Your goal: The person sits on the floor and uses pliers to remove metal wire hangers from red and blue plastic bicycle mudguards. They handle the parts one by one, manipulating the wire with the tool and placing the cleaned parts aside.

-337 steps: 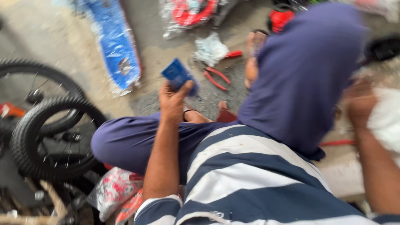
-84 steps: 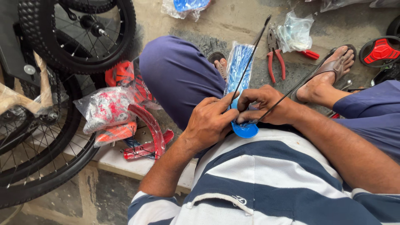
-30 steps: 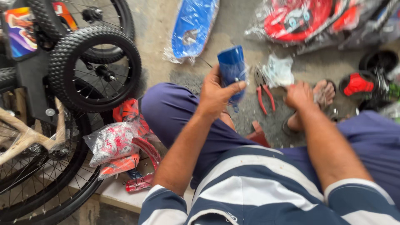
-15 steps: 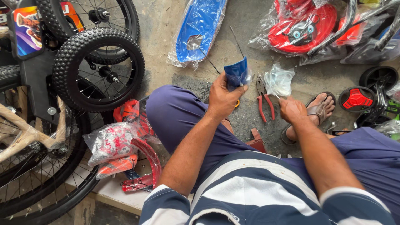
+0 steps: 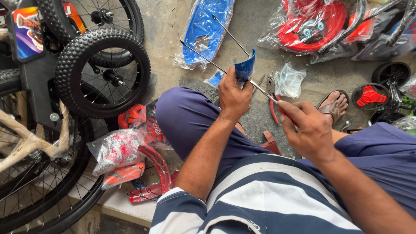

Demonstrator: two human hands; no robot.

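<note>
Gripping a small blue mudguard (image 5: 245, 67) above the left knee, left hand (image 5: 234, 97) is clamped round its lower end; two thin metal stay rods (image 5: 203, 52) project from it toward the floor's far edge. Right hand (image 5: 305, 130) is closed on a red-handled screwdriver (image 5: 271, 96), tip at the mudguard. Judged light, springy plastic, rods stiff but bendable; best held by the plastic body. Nearby on the concrete floor (image 5: 164, 26): red-handled pliers (image 5: 273, 108), clear bag (image 5: 289, 80), wrapped blue panel (image 5: 208, 28), knobbly wheel (image 5: 104, 73) at left edge.
</note>
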